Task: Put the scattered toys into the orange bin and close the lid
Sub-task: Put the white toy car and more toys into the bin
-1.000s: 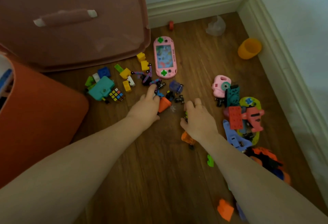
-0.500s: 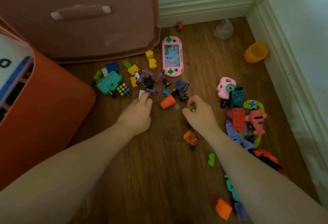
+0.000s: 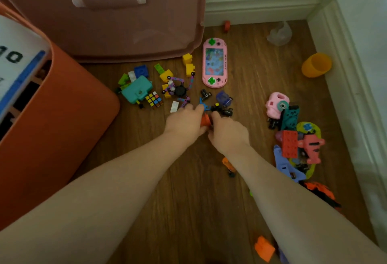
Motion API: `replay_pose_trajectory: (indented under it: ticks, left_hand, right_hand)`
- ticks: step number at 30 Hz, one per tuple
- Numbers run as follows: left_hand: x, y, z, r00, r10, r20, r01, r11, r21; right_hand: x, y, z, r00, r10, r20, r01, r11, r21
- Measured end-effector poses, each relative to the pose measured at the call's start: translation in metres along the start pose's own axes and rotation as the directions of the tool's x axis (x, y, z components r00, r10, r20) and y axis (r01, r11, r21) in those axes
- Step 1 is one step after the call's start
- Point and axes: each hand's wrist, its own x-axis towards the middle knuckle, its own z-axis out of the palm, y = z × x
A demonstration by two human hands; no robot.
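The orange bin (image 3: 62, 138) stands open at the left, with a white and blue box inside it. Its brownish lid (image 3: 109, 31) with a handle leans at the back. Toys lie scattered on the wood floor: a pink handheld game (image 3: 214, 62), a teal toy (image 3: 136, 90), a colour cube (image 3: 154, 99), a purple spinner (image 3: 180, 90), yellow bricks (image 3: 188, 63). My left hand (image 3: 184, 122) and my right hand (image 3: 229, 132) meet over a small orange cone (image 3: 205, 120). The left fingers curl against the cone. The right fingers curl beside black toy cars (image 3: 223, 111); what they hold is hidden.
A pile with a pink camera (image 3: 276, 104), a red brick (image 3: 290, 143) and a purple plane (image 3: 287, 165) lies to the right. An orange cup (image 3: 316, 64) and crumpled plastic (image 3: 279, 32) sit near the baseboard corner. Orange pieces (image 3: 264, 248) lie near my right forearm.
Both hands have come together around the orange cone; the left moved right, the right moved left and forward. The green piece pinched by the right hand is no longer visible.
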Motion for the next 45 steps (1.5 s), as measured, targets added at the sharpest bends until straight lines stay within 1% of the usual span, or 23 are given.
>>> replay_pose_trajectory:
  ticks: [2, 5, 9, 10, 11, 12, 14, 16, 17, 18, 22, 24, 25, 28, 30, 32, 35, 38, 40, 41, 43, 44, 45]
  left_hand:
    - [0.001, -0.002, 0.000, 0.998, 0.010, 0.060, -0.016, 0.996, 0.092]
    - [-0.002, 0.012, 0.012, 0.995, 0.022, 0.096, -0.030, 0.997, 0.077]
    - [-0.009, -0.004, 0.015, 0.994, 0.022, 0.110, -0.020, 1.000, -0.019]
    - [-0.012, -0.009, 0.015, 0.990, 0.031, 0.134, -0.020, 0.996, -0.082]
    - [-0.017, -0.012, 0.013, 0.986, 0.034, 0.161, -0.007, 0.987, -0.162]
    - [-0.023, -0.017, 0.011, 0.983, 0.041, 0.179, 0.005, 0.968, -0.252]
    - [-0.037, -0.026, 0.003, 0.980, 0.068, 0.189, 0.022, 0.899, -0.438]
    - [-0.056, -0.036, -0.010, 0.983, 0.098, 0.153, 0.007, 0.819, -0.574]
    - [-0.062, -0.039, -0.017, 0.986, 0.120, 0.119, -0.025, 0.799, -0.601]
    - [-0.071, -0.045, -0.027, 0.988, 0.136, 0.079, -0.058, 0.783, -0.619]
    - [-0.110, -0.070, -0.079, 0.994, 0.100, -0.045, -0.097, 0.611, -0.785]
    - [-0.130, -0.082, -0.105, 0.986, 0.124, -0.109, -0.160, 0.563, -0.811]
    - [-0.140, -0.088, -0.118, 0.980, 0.145, -0.140, -0.197, 0.561, -0.804]
    - [-0.171, -0.120, -0.151, 0.960, 0.151, -0.236, -0.277, 0.633, -0.722]
    - [-0.186, -0.144, -0.166, 0.941, 0.103, -0.323, -0.297, 0.707, -0.642]
    - [-0.203, -0.175, -0.176, 0.920, 0.029, -0.390, -0.280, 0.744, -0.606]
    - [-0.233, -0.222, -0.176, 0.899, -0.055, -0.434, -0.240, 0.767, -0.595]
    - [-0.260, -0.275, -0.155, 0.830, -0.230, -0.508, -0.114, 0.822, -0.558]
    - [-0.276, -0.316, -0.133, 0.788, -0.420, -0.450, 0.059, 0.779, -0.625]
    - [-0.274, -0.322, -0.122, 0.799, -0.469, -0.376, 0.145, 0.757, -0.637]
    - [-0.273, -0.334, -0.102, 0.859, -0.459, -0.229, 0.259, 0.773, -0.579]
    - [-0.273, -0.340, -0.094, 0.887, -0.423, -0.183, 0.273, 0.802, -0.531]
    - [-0.271, -0.342, -0.090, 0.909, -0.386, -0.158, 0.265, 0.826, -0.497]
  right_hand:
    - [-0.003, -0.003, 0.000, 0.999, 0.003, 0.037, -0.003, 1.000, 0.005]
    - [-0.017, 0.018, -0.003, 0.993, 0.113, 0.045, -0.116, 0.989, 0.091]
    - [-0.015, 0.028, -0.010, 0.972, 0.221, 0.076, -0.228, 0.968, 0.105]
    - [-0.016, 0.029, -0.011, 0.963, 0.247, 0.106, -0.260, 0.956, 0.139]
    - [-0.018, 0.027, -0.013, 0.950, 0.279, 0.139, -0.306, 0.920, 0.245]
    - [-0.021, 0.023, -0.016, 0.936, 0.309, 0.171, -0.353, 0.845, 0.403]
    - [-0.028, 0.007, -0.027, 0.898, 0.353, 0.261, -0.429, 0.575, 0.697]
    - [-0.035, -0.014, -0.040, 0.893, 0.304, 0.333, -0.429, 0.350, 0.833]
    - [-0.039, -0.022, -0.046, 0.898, 0.265, 0.351, -0.418, 0.268, 0.868]
    - [-0.044, -0.034, -0.053, 0.908, 0.226, 0.354, -0.400, 0.213, 0.891]
    - [-0.066, -0.086, -0.083, 0.944, 0.070, 0.322, -0.329, 0.143, 0.933]
    - [-0.072, -0.109, -0.097, 0.946, 0.013, 0.325, -0.325, 0.082, 0.942]
    - [-0.075, -0.120, -0.103, 0.943, -0.007, 0.332, -0.332, 0.028, 0.943]
    - [-0.080, -0.166, -0.122, 0.942, -0.070, 0.329, -0.336, -0.170, 0.926]
    - [-0.081, -0.197, -0.131, 0.944, -0.099, 0.313, -0.328, -0.238, 0.914]
    - [-0.080, -0.234, -0.135, 0.943, -0.139, 0.302, -0.325, -0.201, 0.924]
    - [-0.077, -0.287, -0.131, 0.935, -0.194, 0.296, -0.317, -0.082, 0.945]
    - [-0.073, -0.344, -0.121, 0.935, -0.243, 0.257, -0.249, 0.065, 0.966]
    - [-0.068, -0.386, -0.110, 0.949, -0.264, 0.170, -0.099, 0.263, 0.960]
    - [-0.063, -0.393, -0.111, 0.957, -0.273, 0.097, 0.016, 0.384, 0.923]
    - [-0.057, -0.409, -0.109, 0.924, -0.378, -0.057, 0.287, 0.586, 0.758]
    - [-0.054, -0.419, -0.106, 0.874, -0.475, -0.098, 0.428, 0.660, 0.618]
    - [-0.052, -0.425, -0.103, 0.809, -0.582, -0.084, 0.554, 0.706, 0.441]
